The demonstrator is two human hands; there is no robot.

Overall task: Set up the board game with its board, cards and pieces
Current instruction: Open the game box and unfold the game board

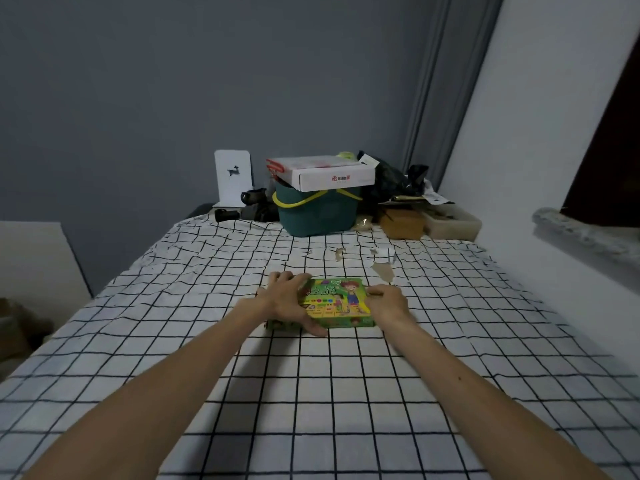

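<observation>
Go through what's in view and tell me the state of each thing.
Board game box: lying flat, lid apparently on, held at both ends.
Left hand: grips the box's left end.
Right hand: grips its right end.
Green basket: upright, yellow handle folded down.
White carton: closed, resting atop that basket.
Checked tablecloth: wrinkled at the far end, torn in patches.

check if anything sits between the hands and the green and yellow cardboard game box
Nothing visible does. The left hand lies over the left side of the green and yellow cardboard game box; the right hand grips its right edge. The teal plastic basket stands beyond it, at the far end of the checked cloth.
</observation>
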